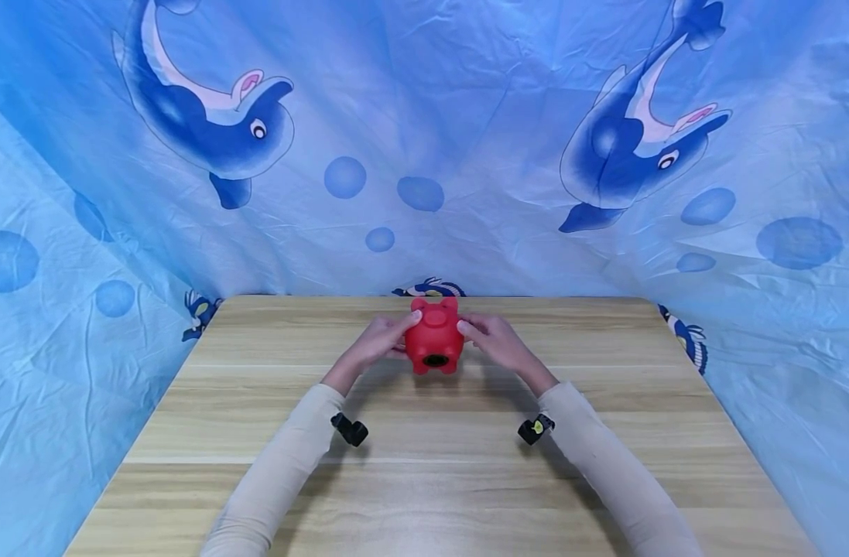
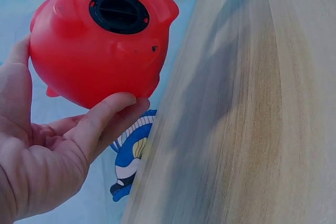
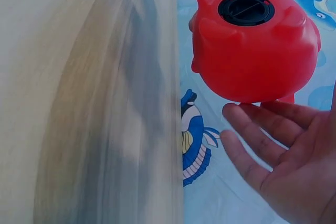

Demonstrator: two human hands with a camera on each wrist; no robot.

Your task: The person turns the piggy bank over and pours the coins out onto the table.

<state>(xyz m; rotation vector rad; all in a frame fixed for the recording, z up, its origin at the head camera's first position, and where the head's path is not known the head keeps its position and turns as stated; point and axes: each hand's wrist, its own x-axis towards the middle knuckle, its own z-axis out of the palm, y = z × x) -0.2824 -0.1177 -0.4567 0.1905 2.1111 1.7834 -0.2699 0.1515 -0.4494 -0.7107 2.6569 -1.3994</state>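
Observation:
A red piggy bank [image 1: 433,334] is held up over the far part of the table, its snout side toward the head camera. On its underside sits a round black plug [image 2: 119,12], also visible in the right wrist view. My left hand [image 1: 381,340] grips the bank's left side, thumb on the front and fingers curled behind. From the opposite side my right hand [image 1: 497,340] holds it, thumb on the front edge. In the right wrist view that hand's fingers [image 3: 262,124] reach to the red body, some touching it and the lowest apart from it.
The wood-grain table [image 1: 424,480] spreads beneath both arms. A blue curtain [image 1: 466,247] with printed dolphins hangs behind the table's far edge and along both sides. Each sleeved wrist wears a small black camera [image 1: 350,429].

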